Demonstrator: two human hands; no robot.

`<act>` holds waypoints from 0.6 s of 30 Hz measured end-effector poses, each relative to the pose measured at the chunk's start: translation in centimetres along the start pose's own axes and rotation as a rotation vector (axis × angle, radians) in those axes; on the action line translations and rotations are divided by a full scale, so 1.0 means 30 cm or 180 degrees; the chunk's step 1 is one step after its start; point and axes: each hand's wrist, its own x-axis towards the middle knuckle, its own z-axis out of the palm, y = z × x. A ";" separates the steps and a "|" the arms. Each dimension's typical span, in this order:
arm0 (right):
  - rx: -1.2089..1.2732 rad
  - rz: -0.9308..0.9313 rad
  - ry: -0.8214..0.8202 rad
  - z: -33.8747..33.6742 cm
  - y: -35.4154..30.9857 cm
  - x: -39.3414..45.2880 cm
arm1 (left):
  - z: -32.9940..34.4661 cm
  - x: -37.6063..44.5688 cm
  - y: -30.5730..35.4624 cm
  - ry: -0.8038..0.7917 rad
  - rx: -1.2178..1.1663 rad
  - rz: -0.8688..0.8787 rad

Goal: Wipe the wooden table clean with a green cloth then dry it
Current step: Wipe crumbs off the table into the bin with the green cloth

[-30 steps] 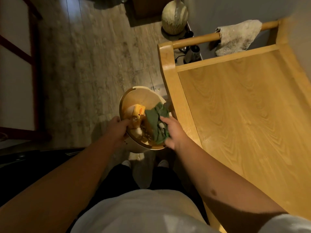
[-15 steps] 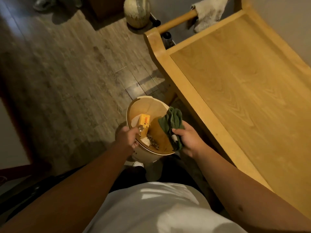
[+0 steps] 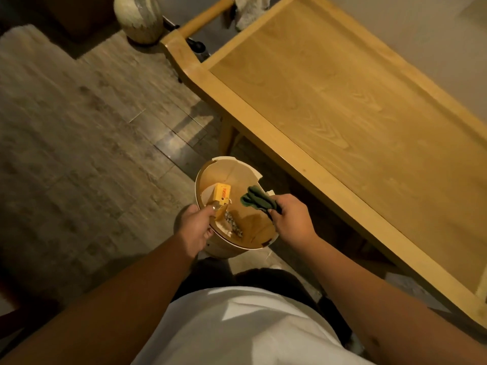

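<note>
Centre of frame: right hand (image 3: 291, 222) clamped on bunched green cloth (image 3: 257, 201), held over right rim of a round bin (image 3: 226, 250); left hand (image 3: 193, 229) grips bin's left rim, fingers closed on it; yellow box (image 3: 222, 194) + small bits inside bin; wooden table (image 3: 342, 101) fills right side, apart from cloth; pale towel (image 3: 249, 7) at top, on table's rail.

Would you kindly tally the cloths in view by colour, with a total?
Green cloth, in the right hand over the bin: 1
Whitish cloth, draped on the table rail: 1
Total: 2
</note>
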 end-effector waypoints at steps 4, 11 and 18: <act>-0.0466 -0.0305 0.0041 -0.027 0.107 -0.032 | 0.088 -0.001 -0.098 0.0161 0.0040 -0.0190; -0.0345 -0.0298 -0.0051 0.026 0.339 0.055 | 0.216 0.158 -0.294 0.0311 0.0423 -0.0379; 0.0146 -0.0047 0.0143 0.222 0.666 0.181 | 0.343 0.449 -0.590 0.0134 0.0153 -0.0217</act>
